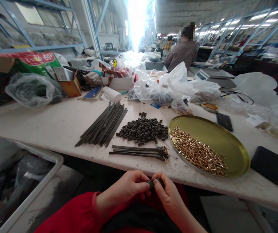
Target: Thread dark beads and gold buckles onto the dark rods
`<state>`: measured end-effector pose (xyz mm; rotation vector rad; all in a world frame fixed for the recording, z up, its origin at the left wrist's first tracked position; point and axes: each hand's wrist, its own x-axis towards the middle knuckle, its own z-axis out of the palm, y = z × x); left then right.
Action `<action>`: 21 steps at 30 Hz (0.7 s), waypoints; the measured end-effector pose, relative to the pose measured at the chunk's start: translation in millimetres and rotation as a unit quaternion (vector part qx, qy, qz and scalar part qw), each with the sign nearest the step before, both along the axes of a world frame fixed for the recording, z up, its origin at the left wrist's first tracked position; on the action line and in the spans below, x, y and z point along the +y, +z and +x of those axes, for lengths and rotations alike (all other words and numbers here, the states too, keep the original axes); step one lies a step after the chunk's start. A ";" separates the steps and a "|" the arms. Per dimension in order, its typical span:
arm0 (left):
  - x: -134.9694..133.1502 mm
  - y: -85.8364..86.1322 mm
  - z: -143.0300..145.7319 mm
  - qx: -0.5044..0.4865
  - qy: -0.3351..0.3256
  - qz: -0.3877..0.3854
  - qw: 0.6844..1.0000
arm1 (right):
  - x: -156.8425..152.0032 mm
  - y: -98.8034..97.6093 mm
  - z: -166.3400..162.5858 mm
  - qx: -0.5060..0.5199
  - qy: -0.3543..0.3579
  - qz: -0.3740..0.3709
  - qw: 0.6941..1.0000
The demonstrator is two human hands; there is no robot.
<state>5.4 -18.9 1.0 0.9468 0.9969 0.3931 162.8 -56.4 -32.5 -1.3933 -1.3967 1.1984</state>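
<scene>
Just off the table's front edge, my left hand (135, 184) and my right hand (163, 189) meet fingertip to fingertip. Both are closed on a small dark piece (157, 183), mostly hidden by the fingers; its exact kind is unclear. Ahead of them lie a few dark straps (136, 151) with gold-coloured metal at their right ends. Behind these is a heap of small dark loops (144, 131). A bundle of flat dark strips (102, 126) rests to its left. On the right, a gold-coloured round tray (228, 142) holds many gold rectangular buckles (197, 152).
The pale table (56, 119) carries a black flat pad (268, 165) and a dark phone-like slab (224, 121) beside the tray. Clear plastic bags (163, 87) crowd the back. A white-rimmed bin (53, 158) stands lower left. Another person (182, 53) is farther back.
</scene>
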 end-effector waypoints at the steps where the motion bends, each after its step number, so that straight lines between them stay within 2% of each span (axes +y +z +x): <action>1: -1.6 0.9 0.7 -0.005 -0.002 -0.011 1.000 | -2.6 1.1 0.9 -0.012 0.005 0.010 1.000; 8: -6.2 -1.0 1.4 -0.042 0.004 -0.080 0.996 | -9.5 6.2 1.7 -0.090 0.001 0.033 0.995; 11: -6.3 -7.4 3.3 -0.050 0.001 -0.069 0.996 | -9.4 8.4 1.8 -0.094 0.024 0.035 0.995; 14: -5.7 -9.5 5.3 -0.037 -0.018 -0.048 0.998 | -10.9 7.8 5.2 -0.052 0.029 0.020 0.998; 17: -3.2 -2.8 6.4 0.033 -0.074 0.000 0.997 | -12.5 3.6 8.5 -0.003 0.009 -0.008 1.000; 21: 2.8 12.5 9.2 0.141 -0.169 0.139 0.966 | -11.3 -3.2 4.7 0.025 -0.019 -0.016 0.999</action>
